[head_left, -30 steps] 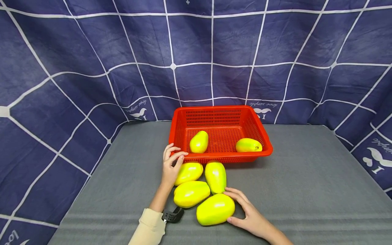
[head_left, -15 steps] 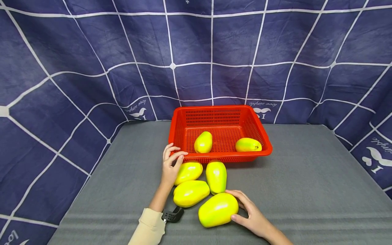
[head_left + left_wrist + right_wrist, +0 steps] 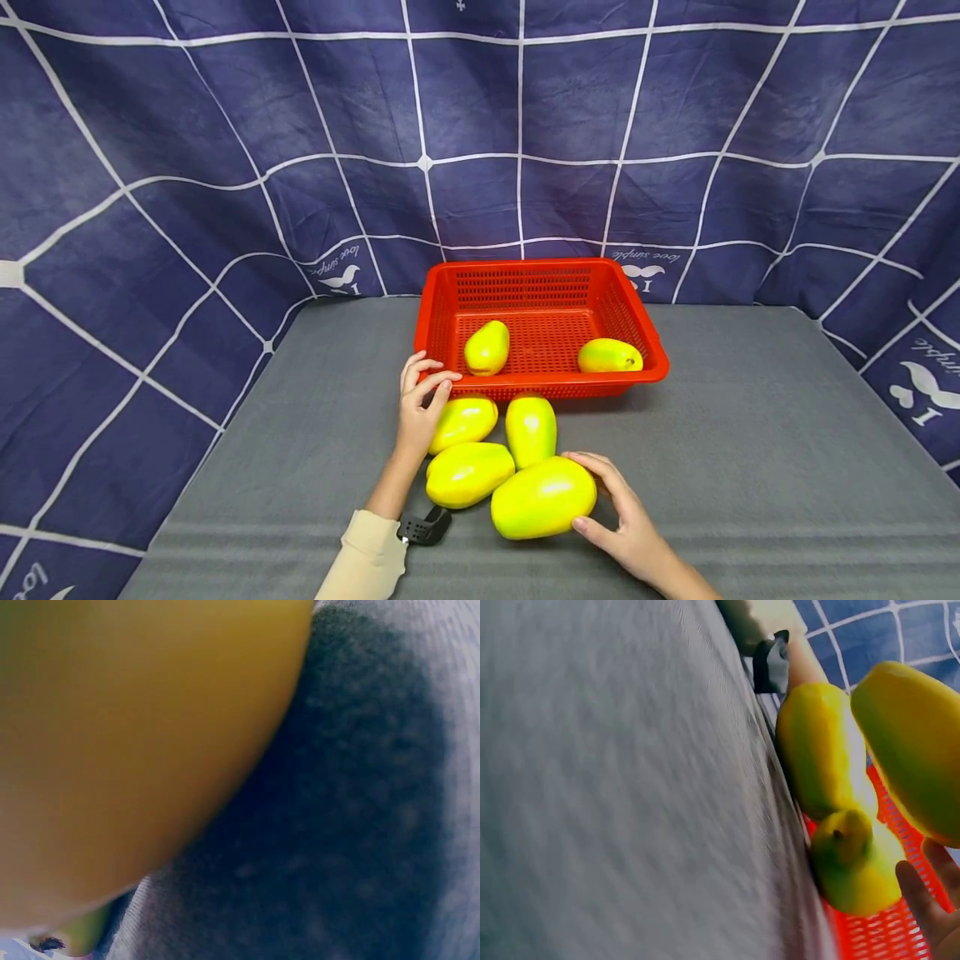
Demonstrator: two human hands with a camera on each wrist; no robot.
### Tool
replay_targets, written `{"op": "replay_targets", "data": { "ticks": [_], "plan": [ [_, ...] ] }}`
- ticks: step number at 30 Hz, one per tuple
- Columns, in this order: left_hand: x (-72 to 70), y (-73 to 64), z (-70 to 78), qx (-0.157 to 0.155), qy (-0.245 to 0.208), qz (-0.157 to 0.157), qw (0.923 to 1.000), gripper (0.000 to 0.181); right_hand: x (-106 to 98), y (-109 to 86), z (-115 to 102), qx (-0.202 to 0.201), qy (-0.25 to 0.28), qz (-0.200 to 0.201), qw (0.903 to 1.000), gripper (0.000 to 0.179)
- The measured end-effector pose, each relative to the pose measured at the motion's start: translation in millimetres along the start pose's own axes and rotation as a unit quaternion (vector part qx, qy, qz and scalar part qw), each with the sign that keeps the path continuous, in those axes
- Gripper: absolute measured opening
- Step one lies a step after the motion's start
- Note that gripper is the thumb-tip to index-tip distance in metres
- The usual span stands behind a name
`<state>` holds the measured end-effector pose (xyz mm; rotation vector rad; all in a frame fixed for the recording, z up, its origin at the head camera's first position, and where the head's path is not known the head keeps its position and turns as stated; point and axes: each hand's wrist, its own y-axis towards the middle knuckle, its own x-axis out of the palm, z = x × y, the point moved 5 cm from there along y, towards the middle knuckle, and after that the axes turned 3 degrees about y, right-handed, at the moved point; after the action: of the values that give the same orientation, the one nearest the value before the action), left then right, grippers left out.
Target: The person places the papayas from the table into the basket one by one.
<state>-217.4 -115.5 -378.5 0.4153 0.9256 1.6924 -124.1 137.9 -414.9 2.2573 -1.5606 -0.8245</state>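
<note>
My right hand (image 3: 626, 525) grips a large yellow-green papaya (image 3: 543, 497) by its right end, thumb on the near side and fingers on the far side. In the right wrist view this papaya (image 3: 915, 750) is up off the cloth, with fingertips at its end. My left hand (image 3: 420, 408) holds the front left corner of a red plastic basket (image 3: 540, 382), its fingers over the rim. Three papayas lie in front of the basket: one beside my left wrist (image 3: 463, 421), one upright in the middle (image 3: 531, 429), and one nearer (image 3: 468, 475). A papaya (image 3: 135, 735) fills much of the left wrist view.
Inside the basket are two papayas, one at the left (image 3: 487, 348) and one at the right (image 3: 609, 356). A black strap (image 3: 424, 527) is on my left wrist. Grey cloth (image 3: 765, 433) covers the table. A blue curtain with white lines (image 3: 570, 108) hangs behind it.
My right hand has raised the near papaya and shifted it slightly right. The left papaya in the basket rocked right and came back. My left hand stays on the rim.
</note>
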Motion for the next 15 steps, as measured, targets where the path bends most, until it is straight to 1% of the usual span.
{"op": "replay_targets", "data": {
  "ticks": [5,10,15],
  "plan": [
    [-0.4,-0.2,0.8,-0.006,0.003,-0.001,1.0000,0.012,-11,11.3,-11,-0.038,-0.025,0.018,0.9988,0.068],
    [-0.2,-0.5,0.1,0.001,0.003,-0.004,1.0000,0.013,-29,25.2,-17,-0.049,-0.040,0.047,0.9969,0.069],
    [-0.3,0.3,2.2,-0.001,0.000,-0.004,1.0000,0.013,-44,38.5,-18,-0.058,-0.049,0.075,0.9943,0.068]
  ]
}}
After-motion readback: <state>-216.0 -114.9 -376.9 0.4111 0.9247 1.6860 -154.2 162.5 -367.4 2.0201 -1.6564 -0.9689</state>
